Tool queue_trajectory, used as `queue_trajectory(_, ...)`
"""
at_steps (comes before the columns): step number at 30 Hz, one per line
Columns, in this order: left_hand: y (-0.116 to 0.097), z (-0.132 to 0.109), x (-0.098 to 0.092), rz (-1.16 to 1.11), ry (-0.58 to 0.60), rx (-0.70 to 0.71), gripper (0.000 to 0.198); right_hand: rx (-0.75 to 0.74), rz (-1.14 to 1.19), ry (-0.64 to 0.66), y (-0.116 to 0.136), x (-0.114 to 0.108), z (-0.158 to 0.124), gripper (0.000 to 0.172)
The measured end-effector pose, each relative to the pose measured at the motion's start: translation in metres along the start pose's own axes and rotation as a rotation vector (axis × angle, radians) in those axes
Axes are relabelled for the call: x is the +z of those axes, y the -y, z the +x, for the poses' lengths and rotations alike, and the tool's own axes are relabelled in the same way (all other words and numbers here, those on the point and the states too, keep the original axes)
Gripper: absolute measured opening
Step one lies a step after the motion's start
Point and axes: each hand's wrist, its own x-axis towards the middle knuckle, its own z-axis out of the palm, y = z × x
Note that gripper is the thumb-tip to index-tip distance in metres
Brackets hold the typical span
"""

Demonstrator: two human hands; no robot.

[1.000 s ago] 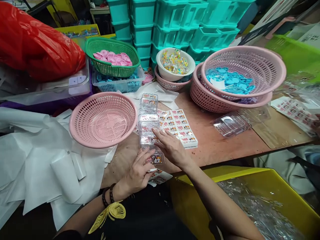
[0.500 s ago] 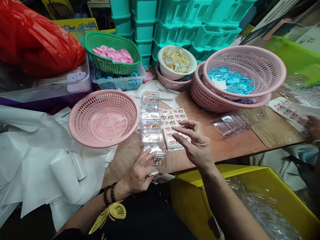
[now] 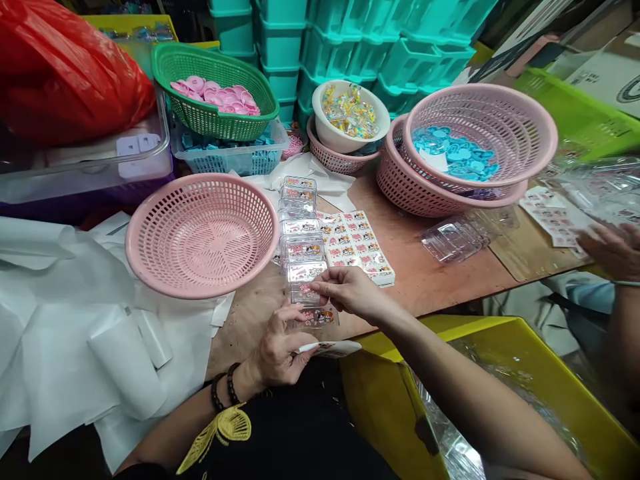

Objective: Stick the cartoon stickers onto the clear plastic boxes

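My left hand (image 3: 283,347) is closed on a folded sheet of stickers (image 3: 337,348), thumb over its edge, with the fingertips beside the nearest clear plastic boxes. A row of these boxes (image 3: 303,247) runs away from me, several showing cartoon cat labels on top. Over the near end of the row, my right hand (image 3: 353,291) is pinched on a small printed sticker (image 3: 303,293) at a box's lid; the fingers partly cover it. Just right of the row lies a stack of sticker sheets (image 3: 357,245) with the same cat print.
A pink basket (image 3: 200,290) stands left, beside crumpled white backing paper (image 3: 65,333). Behind are a green basket (image 3: 215,127) of pink pieces, a white bowl (image 3: 345,140), and stacked pink baskets (image 3: 540,133). Another person's hand (image 3: 613,250) is far right. A yellow bin (image 3: 550,360) sits below the table edge.
My right hand has moved left and down from above the sticker stack to the near boxes, its fingers closing. My left hand still holds its sheet. The other person's hand has come further into view.
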Motion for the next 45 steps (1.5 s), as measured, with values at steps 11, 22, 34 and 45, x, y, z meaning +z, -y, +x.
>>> queue_trajectory(11, 0.001, 0.001, -0.001, -0.057, 0.02, -0.004, 0.014, 0.04, -0.11, -0.028, 0.004, 0.005, 0.006, 0.05)
queue_trajectory(22, 0.002, 0.001, 0.0, -0.04, 0.017, -0.013, 0.012, 0.022, -0.179, -0.031, 0.003, 0.004, 0.011, 0.047)
queue_trajectory(34, 0.002, 0.004, -0.001, -0.039, 0.01, 0.01, 0.012, 0.063, -0.111, -0.02, 0.006, 0.004, 0.011, 0.053)
queue_trajectory(45, 0.002, 0.005, 0.0, -0.025, 0.005, 0.018, 0.012, 0.038, -0.238, -0.028, 0.002, 0.003, 0.016, 0.054)
